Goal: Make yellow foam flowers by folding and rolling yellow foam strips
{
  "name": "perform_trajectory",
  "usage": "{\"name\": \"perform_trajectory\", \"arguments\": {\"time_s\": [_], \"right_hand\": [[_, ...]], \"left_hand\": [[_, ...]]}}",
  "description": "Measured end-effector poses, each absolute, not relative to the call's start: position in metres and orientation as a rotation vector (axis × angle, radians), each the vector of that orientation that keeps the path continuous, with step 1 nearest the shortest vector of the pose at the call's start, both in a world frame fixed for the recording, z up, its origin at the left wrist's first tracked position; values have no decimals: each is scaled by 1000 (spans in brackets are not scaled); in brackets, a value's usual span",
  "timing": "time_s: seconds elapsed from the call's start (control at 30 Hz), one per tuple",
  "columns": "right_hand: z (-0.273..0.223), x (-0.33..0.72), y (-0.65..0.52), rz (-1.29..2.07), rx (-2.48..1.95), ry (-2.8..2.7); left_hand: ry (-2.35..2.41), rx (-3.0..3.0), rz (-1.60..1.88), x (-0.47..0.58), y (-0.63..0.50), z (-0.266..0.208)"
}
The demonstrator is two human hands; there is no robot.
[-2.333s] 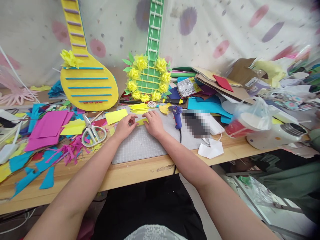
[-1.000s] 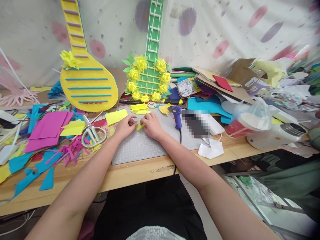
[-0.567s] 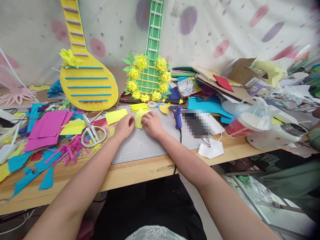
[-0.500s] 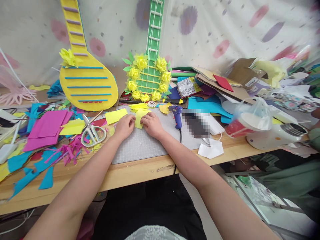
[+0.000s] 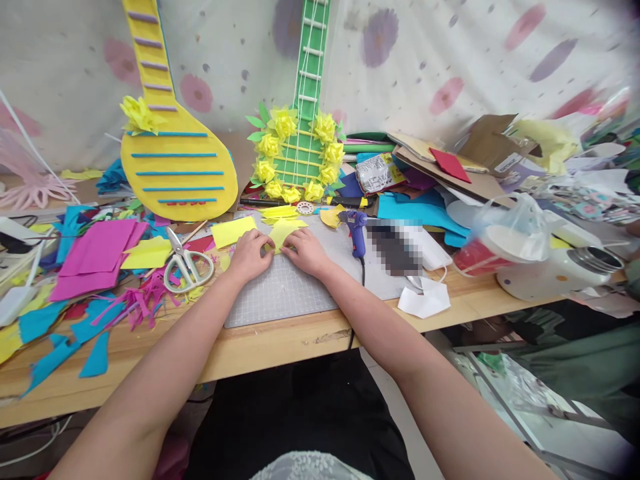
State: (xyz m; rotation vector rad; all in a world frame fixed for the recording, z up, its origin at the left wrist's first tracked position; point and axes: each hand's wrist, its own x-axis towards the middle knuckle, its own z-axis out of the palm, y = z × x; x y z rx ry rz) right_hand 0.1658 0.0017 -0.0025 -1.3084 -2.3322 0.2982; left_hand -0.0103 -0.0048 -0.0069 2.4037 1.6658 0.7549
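Between my hands, over the grey cutting mat (image 5: 283, 293), is a small piece of yellow crepe paper (image 5: 281, 233). My left hand (image 5: 253, 255) pinches its left edge, with thumb and forefinger curled into a ring. On the opposite edge my right hand (image 5: 307, 251) grips it with bent fingers. Another yellow sheet (image 5: 233, 231) lies just beyond my left hand, and more yellow pieces (image 5: 279, 211) lie behind the paper I hold. A blue glue gun (image 5: 357, 233) rests to the right of my right hand. White-handled scissors (image 5: 189, 267) lie to the left.
Behind the mat stand a yellow lute-shaped craft (image 5: 177, 177) and a green one (image 5: 300, 160) ringed with yellow paper flowers. Magenta sheets (image 5: 95, 260) and blue scraps spread leftward. At right are a red-and-white tub (image 5: 493, 250), a wide-mouthed jar (image 5: 550, 277) and a white mask (image 5: 425, 298).
My left hand has turned slightly, its thumb and forefinger now forming a rounder ring at the paper. The yellow paper looks spread wider between my hands.
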Motion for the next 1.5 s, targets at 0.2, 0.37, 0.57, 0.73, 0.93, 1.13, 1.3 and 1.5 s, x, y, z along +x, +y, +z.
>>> {"name": "perform_trajectory", "arguments": {"time_s": [0.2,0.37,0.57,0.73,0.93,1.13,1.3,1.5], "right_hand": [[-3,159,4,418,-1505,-2133],[-3,155,4,455,-1609,-2065],[-5,153,3,418,-1649,-2003],[-7,153,3,399,-1641,-1989],[-10,153,5,365,-1635,-1994],[-8,153,5,351,-1645,-2015],[-7,153,4,341,-1647,-2018],[-8,153,5,331,-1652,-2021]], "left_hand": [[1690,2376,755,-9,-5,-4],[1698,2375,732,-8,-6,-4],[1695,2364,740,-9,-5,-6],[1697,2358,739,-8,-5,-4],[1707,2328,764,-7,-6,-3],[1721,2310,777,-6,-5,-3],[1747,2307,760,-6,-3,-4],[1714,2337,734,-7,-3,-6]]}}
